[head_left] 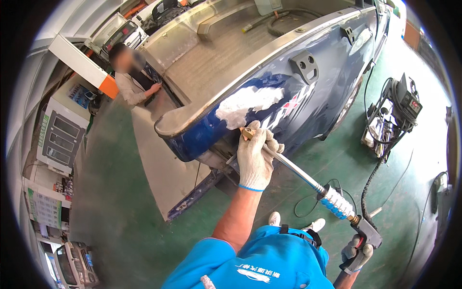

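A slide-hammer dent puller [301,171] slants across in front of me, from the truck's rear corner down to the lower right. Gloved in white knit, my left hand [255,164] is closed around its front end, next to the copper-coloured tip [247,134]. That tip is close to the blue truck side panel [197,139], just under a bare whitish patch [250,103]; whether it touches cannot be told. A ribbed silver sliding weight [337,202] sits on the rod. My right hand [357,253], also gloved, is wrapped around the pistol grip [369,236] at the rear end.
A wheeled machine [409,103] with coiled cables stands at right, its black hose [368,188] running to the grip. Thin cable [308,212] loops on the green floor. Near the lowered tailgate [154,164] is another person [132,79]. A vehicle [74,265] is at lower left.
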{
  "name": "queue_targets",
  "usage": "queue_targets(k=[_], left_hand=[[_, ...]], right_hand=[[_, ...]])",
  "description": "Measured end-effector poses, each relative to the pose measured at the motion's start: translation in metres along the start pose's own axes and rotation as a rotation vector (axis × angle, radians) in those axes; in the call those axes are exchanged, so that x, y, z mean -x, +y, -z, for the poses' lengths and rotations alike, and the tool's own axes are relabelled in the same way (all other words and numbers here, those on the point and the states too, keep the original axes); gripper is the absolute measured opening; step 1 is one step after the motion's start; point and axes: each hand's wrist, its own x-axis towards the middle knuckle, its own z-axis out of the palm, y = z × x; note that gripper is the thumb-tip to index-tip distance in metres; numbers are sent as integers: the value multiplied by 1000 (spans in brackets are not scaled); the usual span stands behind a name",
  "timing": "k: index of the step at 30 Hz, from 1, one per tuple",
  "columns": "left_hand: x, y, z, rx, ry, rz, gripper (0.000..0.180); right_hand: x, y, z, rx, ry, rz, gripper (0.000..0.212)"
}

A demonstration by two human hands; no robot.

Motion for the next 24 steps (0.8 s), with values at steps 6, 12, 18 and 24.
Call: queue_targets(k=[6,12,18,24], left_hand=[[-3,-3,11,42,-123,-8,18],[39,-59,1,141,-243,185,29],[92,-131,-31,220,-179,431,23],[72,-97,-31,206,-161,351,19]], right_hand=[[1,-4,-4,75,-78,59,37],[4,-3,-29,-127,58,177,60],[5,-6,-18,-127,34,160,66],[6,-4,-36,-132,31,172,67]])
